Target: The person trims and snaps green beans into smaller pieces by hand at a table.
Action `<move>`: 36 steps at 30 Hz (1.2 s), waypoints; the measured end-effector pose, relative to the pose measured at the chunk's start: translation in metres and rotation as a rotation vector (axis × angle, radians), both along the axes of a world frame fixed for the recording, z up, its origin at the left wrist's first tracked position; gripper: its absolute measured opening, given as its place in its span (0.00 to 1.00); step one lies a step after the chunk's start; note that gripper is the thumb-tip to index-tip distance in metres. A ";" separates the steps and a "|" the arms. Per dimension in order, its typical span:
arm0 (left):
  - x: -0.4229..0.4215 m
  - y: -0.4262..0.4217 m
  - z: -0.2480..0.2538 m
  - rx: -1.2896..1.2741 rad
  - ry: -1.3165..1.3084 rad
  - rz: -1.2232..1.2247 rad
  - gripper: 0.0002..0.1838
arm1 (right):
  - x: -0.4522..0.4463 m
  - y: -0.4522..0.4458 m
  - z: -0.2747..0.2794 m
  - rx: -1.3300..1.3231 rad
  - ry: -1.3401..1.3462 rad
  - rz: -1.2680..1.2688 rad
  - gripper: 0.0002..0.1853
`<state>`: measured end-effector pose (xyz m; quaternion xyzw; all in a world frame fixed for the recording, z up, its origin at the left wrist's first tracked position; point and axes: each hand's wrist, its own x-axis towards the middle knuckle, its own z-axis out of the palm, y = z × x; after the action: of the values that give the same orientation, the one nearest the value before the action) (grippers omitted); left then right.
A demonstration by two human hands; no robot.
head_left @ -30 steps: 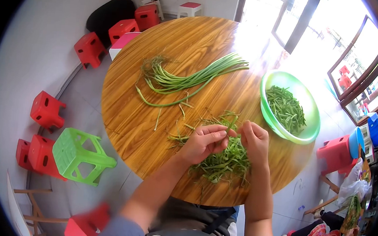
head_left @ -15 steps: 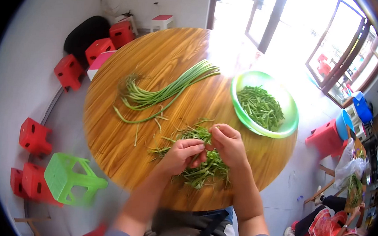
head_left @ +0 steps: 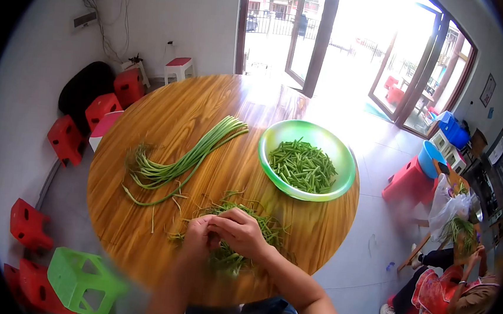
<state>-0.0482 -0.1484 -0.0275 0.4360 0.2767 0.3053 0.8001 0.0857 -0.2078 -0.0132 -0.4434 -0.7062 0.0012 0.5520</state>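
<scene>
1 L hand [head_left: 197,234] & 1 R hand [head_left: 239,233] tog. over green trimmings [head_left: 270,229], grip state unclear

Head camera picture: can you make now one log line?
left hand, right hand: meeting, contents hidden | below: tangled green leafy heap | beyond: long green stem bundle; round green-white plastic bowl, short green pieces inside

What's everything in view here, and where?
Round wooden table: one, brown, centre.
Long slender stalks: one bunch, green, table's left.
Round plastic bowl: one, pale green, table's right.
Cut stalks: many, green, inside bowl.
Stringy trimmings: one heap, green, beneath hands.
Boxy plastic stools: several, red, both sides.
Openwork plastic stool: one, green, lower left.
Round basin: one, blue, right.
Thin plastic bag: one, white, right.
Glass doors: at least two, dark-framed, back.
Seated person: one, red garment, right.
Left hand, right hand: two, bare, over the trimmings.
</scene>
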 end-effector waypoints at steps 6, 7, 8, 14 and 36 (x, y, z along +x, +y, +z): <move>-0.004 0.006 0.007 -0.024 -0.083 -0.108 0.12 | 0.011 0.005 -0.002 0.055 -0.159 -0.134 0.11; -0.006 0.005 0.009 -0.036 -0.094 -0.114 0.12 | 0.011 0.006 -0.004 0.026 -0.036 -0.094 0.09; -0.007 0.004 0.011 -0.055 -0.160 -0.078 0.12 | 0.014 0.005 -0.004 0.004 0.008 -0.089 0.09; -0.009 0.009 0.007 -0.126 -0.523 0.080 0.14 | 0.039 0.004 -0.006 -0.274 0.086 0.118 0.08; 0.000 0.001 0.012 0.167 0.115 -0.234 0.06 | 0.040 0.003 -0.010 -0.456 0.374 0.183 0.07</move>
<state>-0.0487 -0.1470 -0.0155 0.5471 0.2431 0.2063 0.7740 0.1258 -0.2048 -0.0236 -0.4826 -0.6108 0.2910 0.5563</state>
